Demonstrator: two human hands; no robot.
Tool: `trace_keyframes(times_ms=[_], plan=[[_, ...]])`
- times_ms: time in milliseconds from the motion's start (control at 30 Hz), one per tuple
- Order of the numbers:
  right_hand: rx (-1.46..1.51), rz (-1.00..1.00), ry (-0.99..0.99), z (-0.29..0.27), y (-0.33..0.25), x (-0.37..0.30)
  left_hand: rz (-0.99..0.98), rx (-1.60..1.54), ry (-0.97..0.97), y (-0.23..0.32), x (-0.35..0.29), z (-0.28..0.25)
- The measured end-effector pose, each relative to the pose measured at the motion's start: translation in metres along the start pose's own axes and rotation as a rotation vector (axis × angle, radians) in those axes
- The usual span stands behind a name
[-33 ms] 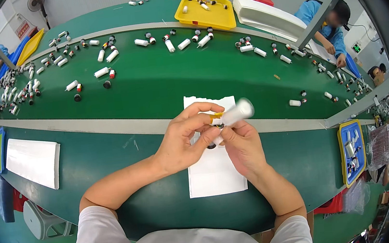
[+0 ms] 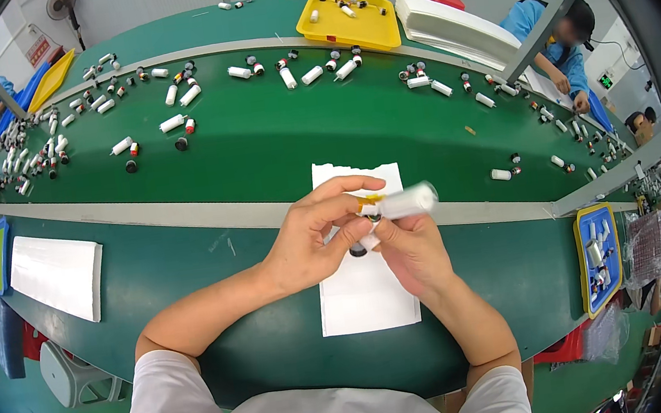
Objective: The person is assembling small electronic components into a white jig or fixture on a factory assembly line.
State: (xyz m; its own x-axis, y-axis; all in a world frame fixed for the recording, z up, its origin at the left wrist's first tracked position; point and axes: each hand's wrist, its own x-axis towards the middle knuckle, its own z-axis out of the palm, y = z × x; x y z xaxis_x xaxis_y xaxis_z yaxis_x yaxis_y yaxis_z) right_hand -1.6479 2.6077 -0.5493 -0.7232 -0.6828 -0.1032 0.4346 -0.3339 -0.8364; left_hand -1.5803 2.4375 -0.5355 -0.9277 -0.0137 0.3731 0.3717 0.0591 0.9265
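In front of my chest, above a white sheet of paper [image 2: 368, 301], both my hands work at one small assembly. A white cylinder [image 2: 408, 201], blurred by motion, points right over my right fingers. Yellow tape-like material [image 2: 371, 201] shows at its left end. My left hand [image 2: 302, 243] pinches that end between thumb and fingers. Below it a small white piece with a round black end [image 2: 359, 249] hangs between the hands. My right hand [image 2: 417, 254] is closed by its thumb and fingers at the white piece; the exact grip is partly hidden.
Similar white cylinders with black-ended pieces [image 2: 287, 77] lie along the green belt [image 2: 274, 147] beyond a grey rail. A yellow tray [image 2: 384, 35] stands behind it, a blue tray [image 2: 586, 274] at right, folded white sheets [image 2: 58, 273] at left. A co-worker in blue [image 2: 569, 66] sits far right.
The free right end of the white cylinder has swung slightly down and to the right. The black-ended piece shows a little more below my fingers.
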Motion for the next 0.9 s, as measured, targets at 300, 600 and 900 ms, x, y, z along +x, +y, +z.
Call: trace_keyframes(times_ms=[300, 600, 900], plan=[[-0.914, -0.226, 0.001, -0.04, -0.016, 0.022, -0.188, 0.186, 0.03, -0.006, 0.019, -0.019], [-1.67, -0.48, 0.212, -0.071, -0.007, 0.032, 0.016, 1.236, 0.088, -0.006, 0.022, -0.029], [-1.531, -0.504, 0.101, -0.099, 0.013, 0.049, -0.101, 0.931, -0.064, -0.076, 0.022, -0.017]])
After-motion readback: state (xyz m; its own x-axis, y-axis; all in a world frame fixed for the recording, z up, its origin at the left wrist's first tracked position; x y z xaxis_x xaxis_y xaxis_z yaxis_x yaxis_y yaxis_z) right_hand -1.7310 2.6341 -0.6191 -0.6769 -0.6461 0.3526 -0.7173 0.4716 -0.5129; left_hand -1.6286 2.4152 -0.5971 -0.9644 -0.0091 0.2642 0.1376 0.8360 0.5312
